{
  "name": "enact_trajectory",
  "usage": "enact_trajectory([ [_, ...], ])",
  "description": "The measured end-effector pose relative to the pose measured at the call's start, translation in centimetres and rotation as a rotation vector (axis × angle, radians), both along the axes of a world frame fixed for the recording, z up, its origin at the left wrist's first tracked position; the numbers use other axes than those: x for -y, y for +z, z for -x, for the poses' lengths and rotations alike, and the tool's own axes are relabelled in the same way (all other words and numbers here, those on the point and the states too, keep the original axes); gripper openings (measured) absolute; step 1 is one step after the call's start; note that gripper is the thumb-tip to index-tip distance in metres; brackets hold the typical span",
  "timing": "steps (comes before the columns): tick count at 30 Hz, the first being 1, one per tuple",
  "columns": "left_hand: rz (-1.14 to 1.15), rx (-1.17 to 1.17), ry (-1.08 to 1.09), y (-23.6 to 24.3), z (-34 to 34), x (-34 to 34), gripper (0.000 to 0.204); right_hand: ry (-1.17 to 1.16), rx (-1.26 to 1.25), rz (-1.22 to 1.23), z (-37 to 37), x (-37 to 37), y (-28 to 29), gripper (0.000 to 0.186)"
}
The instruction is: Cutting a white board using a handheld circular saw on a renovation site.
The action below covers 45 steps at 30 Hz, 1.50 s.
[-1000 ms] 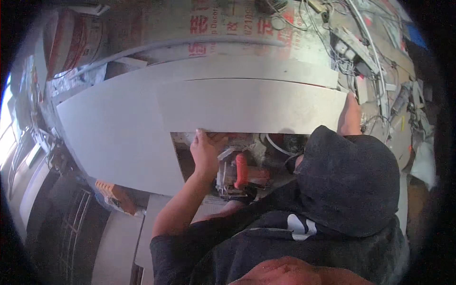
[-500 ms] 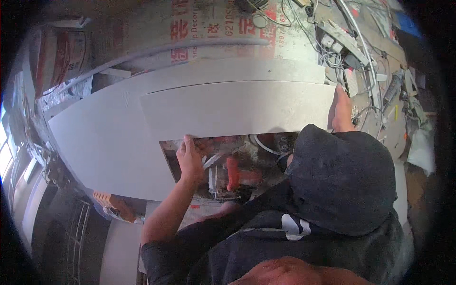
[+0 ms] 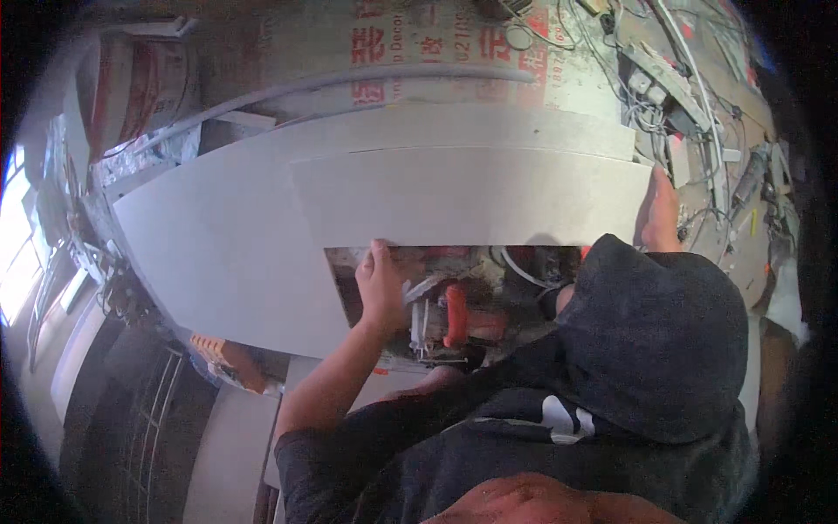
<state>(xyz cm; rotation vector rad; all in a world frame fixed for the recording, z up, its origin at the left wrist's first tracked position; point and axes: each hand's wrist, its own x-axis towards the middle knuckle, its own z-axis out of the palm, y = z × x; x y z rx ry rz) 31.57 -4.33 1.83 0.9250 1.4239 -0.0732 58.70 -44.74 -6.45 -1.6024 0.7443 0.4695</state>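
Note:
A pale rectangular strip of board [image 3: 506, 192] lies across a larger pale sheet [image 3: 209, 236], against another strip [image 3: 463, 127] behind it. My left hand [image 3: 378, 284] grips the near edge of the front strip, thumb uppermost, beside a dark opening. My right hand [image 3: 662, 210] holds that strip's right end, its forearm hidden behind a large rounded dark cloth shape [image 3: 659, 341] that I cannot make out clearly. In the opening sit a red-handled metal tool [image 3: 455, 310] and a pale curved hose or cable [image 3: 515, 269].
Tangled cables [image 3: 650, 113], a power strip [image 3: 646, 87] and scrap pieces crowd the right side. Printed protective sheeting [image 3: 454, 52] lies beyond the boards, with a red-and-white bag or bucket [image 3: 135, 87] at back left. An orange block [image 3: 223, 358] sits by the sheet's lower left edge.

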Motion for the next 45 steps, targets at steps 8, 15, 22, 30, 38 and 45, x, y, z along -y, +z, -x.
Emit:
enact_trajectory([
  [8, 0.029, 0.091, -0.037, 0.2, 0.5, -0.2, 0.042, 0.001, 0.012, 0.063, -0.1, 0.9, -0.5, 0.046],
  [15, 0.072, 0.101, 0.011, 0.1, 0.5, -0.5, 0.042, 0.005, -0.003, -0.097, -0.1, 0.4, -0.4, 0.042],
  [22, 0.060, 0.090, 0.010, 0.6, 0.1, -0.3, 0.043, -0.053, -0.040, -0.081, -0.1, 0.7, -0.6, 0.044],
  [30, 0.014, -0.113, -0.187, 1.5, -1.1, -0.5, 0.042, -0.046, -0.068, 0.015, -0.3, -1.5, 3.1, 0.042],
  [38, 0.023, 0.097, -0.023, -2.3, 2.6, -0.3, 0.041, 0.058, 0.024, 0.138, -0.1, 2.0, -0.6, 0.047],
  [45, 0.028, 0.042, 0.018, -0.5, 0.8, -0.2, 0.040, 0.090, 0.055, 0.233, 0.2, -1.0, 1.3, 0.048],
])
